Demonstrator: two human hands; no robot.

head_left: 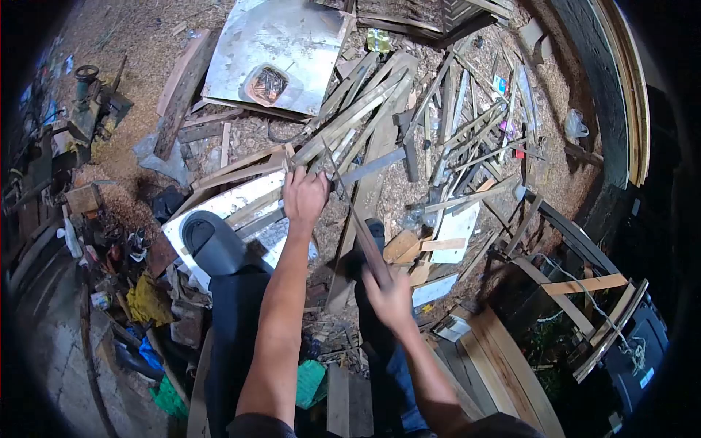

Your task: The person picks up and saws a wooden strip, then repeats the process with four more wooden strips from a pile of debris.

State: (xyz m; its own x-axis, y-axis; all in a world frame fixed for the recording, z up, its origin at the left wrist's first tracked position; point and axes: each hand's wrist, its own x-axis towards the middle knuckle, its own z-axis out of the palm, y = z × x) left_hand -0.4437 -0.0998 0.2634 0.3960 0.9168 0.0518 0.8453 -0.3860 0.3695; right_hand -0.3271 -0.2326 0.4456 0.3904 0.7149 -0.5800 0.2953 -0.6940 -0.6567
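My left hand (307,196) is closed at the end of a wooden piece that rests over a white board (255,196). Lower and to the right, my right hand (391,298) is wrapped round the wide end of a long tapered tool (366,244), which looks like a handsaw. Its narrow end points up and away, just right of my left hand. The right hand is slightly blurred. Beyond the tool, a saw-like flat metal blade (374,166) and a hammer (409,146) lie on the planks.
A white panel (292,44) bears a plastic tub of nails (269,83) at the top. Scattered wood strips (475,139) cover the ground on the right. Stacked boards (511,365) lie lower right, a wooden frame (584,285) above them. A yellow cloth (148,301) lies left.
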